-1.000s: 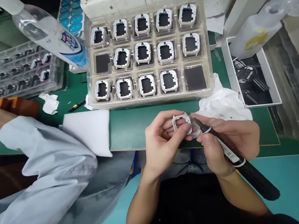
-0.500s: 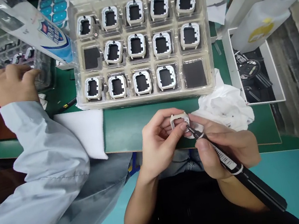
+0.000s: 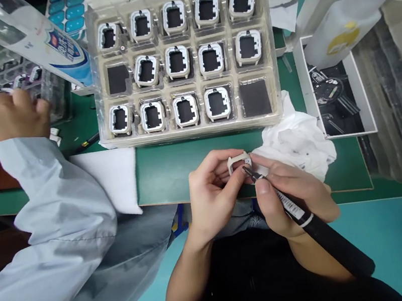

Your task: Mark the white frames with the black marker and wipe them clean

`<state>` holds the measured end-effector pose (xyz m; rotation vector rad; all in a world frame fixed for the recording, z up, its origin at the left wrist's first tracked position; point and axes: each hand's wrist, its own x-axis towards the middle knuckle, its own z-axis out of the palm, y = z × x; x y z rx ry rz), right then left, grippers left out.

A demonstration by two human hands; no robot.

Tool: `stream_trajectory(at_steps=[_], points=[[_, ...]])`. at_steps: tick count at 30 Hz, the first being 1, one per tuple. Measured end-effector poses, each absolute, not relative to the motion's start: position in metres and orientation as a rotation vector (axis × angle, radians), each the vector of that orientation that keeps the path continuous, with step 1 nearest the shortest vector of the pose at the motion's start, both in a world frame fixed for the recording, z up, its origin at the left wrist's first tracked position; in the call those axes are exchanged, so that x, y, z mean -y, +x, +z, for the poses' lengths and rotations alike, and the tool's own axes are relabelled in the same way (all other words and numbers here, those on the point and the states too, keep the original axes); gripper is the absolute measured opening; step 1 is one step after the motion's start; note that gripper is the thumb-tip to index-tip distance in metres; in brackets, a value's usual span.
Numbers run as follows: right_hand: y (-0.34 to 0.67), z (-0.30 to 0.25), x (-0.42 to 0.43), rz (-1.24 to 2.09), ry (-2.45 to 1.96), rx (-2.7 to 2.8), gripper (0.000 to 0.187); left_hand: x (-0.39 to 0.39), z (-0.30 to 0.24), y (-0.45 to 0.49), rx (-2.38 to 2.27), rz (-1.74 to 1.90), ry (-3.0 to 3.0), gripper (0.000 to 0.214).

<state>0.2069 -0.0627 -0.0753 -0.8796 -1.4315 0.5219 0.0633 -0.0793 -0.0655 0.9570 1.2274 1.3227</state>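
My left hand (image 3: 213,192) is closed around a small, light-coloured watch case frame (image 3: 239,157), holding it between thumb and fingers above the table's front edge. In my right hand (image 3: 292,194) is a black marker pen (image 3: 289,206) with a barcode label and a pale band. Its narrow dark tip meets the inner side of the frame, close to my left thumb; the exact contact is hidden. Beyond my hands, a clear plastic tray (image 3: 179,134) holds several similar white frames in its compartments, two of which show only dark pads.
A co-worker's hand (image 3: 8,112) is over another clear tray (image 3: 61,86) at left. Crumpled white tissue (image 3: 300,147) lies beside my right hand. A white cloth (image 3: 115,176), a slanting bottle (image 3: 63,50), a white box (image 3: 369,113) and a plastic bottle (image 3: 343,36) surround the work area.
The view has shifted slightly, moving the tray a little left in the picture. The pen has tilted slightly, still against the frame. The co-worker's hand has moved left over its tray.
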Motion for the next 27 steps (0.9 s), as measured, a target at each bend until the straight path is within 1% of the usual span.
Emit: stream_trajectory(at_steps=[2, 4, 12, 20, 27], points=[[0.2045, -0.0751, 0.0632, 0.355, -0.827, 1.493, 0.024, 0.0805, -0.0656, 0.0644, -1.227, 1.323, 0.973, 0.019], [0.2029, -0.0753, 0.064, 0.314, -0.858, 1.511, 0.026, 0.0815, -0.0654, 0.0648, -1.229, 1.326, 0.992, 0.017], [0.2034, -0.0763, 0.0602, 0.276, -0.841, 1.506, 0.025, 0.0826, -0.066, 0.0664, -1.281, 1.352, 1.129, 0.016], [0.2027, -0.0747, 0.0617, 0.288, -0.89, 1.503, 0.017, 0.0839, -0.0664, 0.0675, -1.337, 1.368, 1.226, 0.016], [0.2021, -0.0754, 0.0612, 0.287, -0.914, 1.49, 0.019, 0.0843, -0.0688, 0.0678, -1.38, 1.377, 1.296, 0.018]])
